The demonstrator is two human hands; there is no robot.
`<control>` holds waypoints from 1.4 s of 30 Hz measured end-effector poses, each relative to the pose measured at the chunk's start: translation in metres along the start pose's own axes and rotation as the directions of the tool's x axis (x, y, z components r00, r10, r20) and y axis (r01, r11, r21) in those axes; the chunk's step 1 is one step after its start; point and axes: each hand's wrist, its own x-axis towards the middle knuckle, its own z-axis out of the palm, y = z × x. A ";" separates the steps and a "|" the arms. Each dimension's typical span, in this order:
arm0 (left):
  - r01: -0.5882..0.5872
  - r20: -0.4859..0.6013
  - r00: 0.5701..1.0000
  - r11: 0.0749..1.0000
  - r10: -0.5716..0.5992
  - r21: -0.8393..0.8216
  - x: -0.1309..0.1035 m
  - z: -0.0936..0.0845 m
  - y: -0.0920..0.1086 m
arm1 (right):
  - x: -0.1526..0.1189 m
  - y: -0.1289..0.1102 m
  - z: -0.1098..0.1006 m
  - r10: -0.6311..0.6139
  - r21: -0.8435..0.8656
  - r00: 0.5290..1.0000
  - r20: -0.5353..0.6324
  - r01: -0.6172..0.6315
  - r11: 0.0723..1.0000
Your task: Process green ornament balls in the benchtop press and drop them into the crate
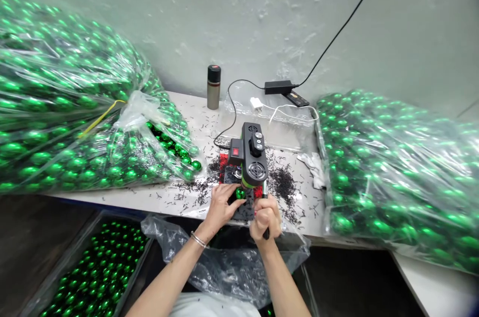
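Observation:
A small black bench press machine [255, 152] with a red switch stands on the table in front of me. Under its head sits a shiny green ball ornament [240, 193], pinched between the thumb and fingers of my left hand [221, 203], which wears a bracelet at the wrist. My right hand [266, 216] is wrapped around the machine's black-gripped lever [266, 233], just right of the ball. Small dark pieces [283, 183] lie scattered around the machine's base. What touches the top of the ball is hidden by the head.
Large clear bags of green balls lie left [67, 107] and right [392, 167]. A bottle [213, 87], a power adapter [278, 87] and a white charger [256, 103] stand at the back. Below left is a bin of green balls [101, 262]; plastic sheeting [239, 272] hangs at the front edge.

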 end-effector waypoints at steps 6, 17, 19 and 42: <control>-0.002 0.002 1.000 1.000 0.002 -0.014 -0.001 0.000 -0.002 | -0.008 0.006 0.000 -0.027 -0.045 0.996 0.086 0.031 0.998; -0.041 -0.159 0.987 0.999 0.037 -0.023 -0.021 -0.010 0.007 | 0.062 -0.039 -0.018 0.286 0.032 0.951 0.117 -0.292 0.956; -0.123 -0.122 0.985 0.992 0.121 -0.009 -0.047 -0.017 0.010 | 0.069 -0.044 -0.019 0.306 0.038 0.943 0.129 -0.313 0.949; 0.004 -0.062 0.998 0.904 0.025 0.427 0.081 -0.112 -0.077 | 0.047 -0.032 -0.012 0.249 0.055 0.968 0.043 -0.251 0.966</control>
